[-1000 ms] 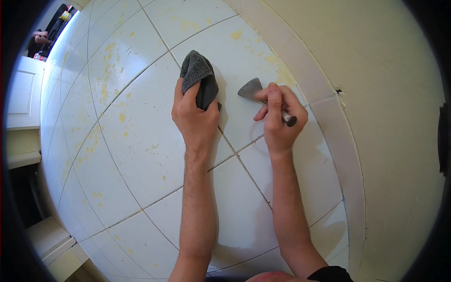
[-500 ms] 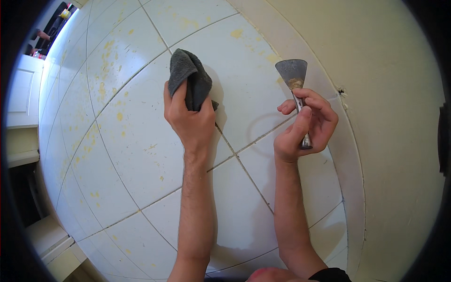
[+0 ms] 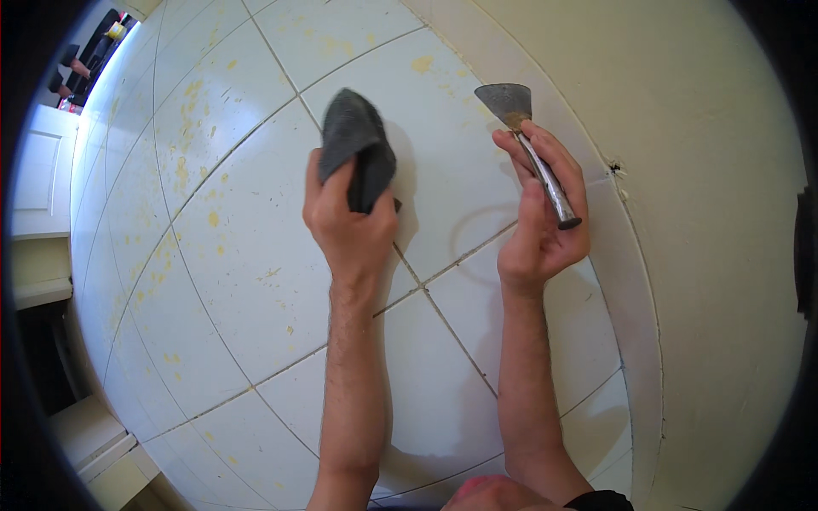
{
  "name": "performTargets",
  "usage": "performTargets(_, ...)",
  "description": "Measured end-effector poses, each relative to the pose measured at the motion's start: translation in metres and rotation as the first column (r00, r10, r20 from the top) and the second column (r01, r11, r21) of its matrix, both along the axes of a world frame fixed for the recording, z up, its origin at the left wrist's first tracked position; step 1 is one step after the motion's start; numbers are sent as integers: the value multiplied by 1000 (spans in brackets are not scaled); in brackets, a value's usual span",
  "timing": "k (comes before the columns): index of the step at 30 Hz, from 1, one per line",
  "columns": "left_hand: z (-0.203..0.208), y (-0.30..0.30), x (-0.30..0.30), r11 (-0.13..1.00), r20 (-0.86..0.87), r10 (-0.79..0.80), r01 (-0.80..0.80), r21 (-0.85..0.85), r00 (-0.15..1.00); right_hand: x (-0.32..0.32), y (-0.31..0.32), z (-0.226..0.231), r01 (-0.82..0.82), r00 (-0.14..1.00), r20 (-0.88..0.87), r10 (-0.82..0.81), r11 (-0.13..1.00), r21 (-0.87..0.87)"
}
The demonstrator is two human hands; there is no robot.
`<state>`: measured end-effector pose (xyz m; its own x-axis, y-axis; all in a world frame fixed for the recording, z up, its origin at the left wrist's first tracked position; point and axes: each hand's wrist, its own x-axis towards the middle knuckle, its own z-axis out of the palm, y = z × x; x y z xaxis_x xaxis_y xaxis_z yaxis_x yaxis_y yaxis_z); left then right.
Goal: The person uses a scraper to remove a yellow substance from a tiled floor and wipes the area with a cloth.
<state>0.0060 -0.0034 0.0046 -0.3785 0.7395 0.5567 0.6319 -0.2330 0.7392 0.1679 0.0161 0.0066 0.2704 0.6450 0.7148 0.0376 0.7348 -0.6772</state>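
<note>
A folded dark grey cloth is gripped in my left hand, over the white floor tiles. The fingers wrap partly under the cloth, and the cloth is slightly blurred. My right hand holds a scraper with a wide grey blade and a shiny metal handle with a dark end. Its blade points away from me, with a brownish patch where blade meets handle. The handle lies slanted across my fingers, apart from the cloth. Yellow stains spot the tiles, mostly at the left and far side.
Along the right runs a pale skirting below a cream wall, with a small dark hole in the joint. White cabinetry lines the left edge. At the far left, dark items and part of a person show.
The cloth and my left hand have shifted slightly right and toward me. In my right hand the scraper has moved away and left, its handle now tilting the other way.
</note>
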Motion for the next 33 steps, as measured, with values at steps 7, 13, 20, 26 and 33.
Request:
performTargets(7,23,-8,42,793,-267,-497,308,-525,826,9,0,-5,191,965,133,-224,956,223)
performTargets(13,6,0,15,865,-459,32,-254,-432,888,10,-2,-4,193,965,138,-223,960,204)
performTargets(20,27,1,0,950,42,-149,154,-272,988,2,-3,1,186,978,60,-201,963,193)
performTargets(26,14,-5,33,828,-245,-376,205,-523,894,2,-6,-4,215,963,130,-236,964,154)
performTargets(33,19,1,-8,856,-258,110,-223,-467,960,-6,-5,-3,76,995,-58,-82,992,-97)
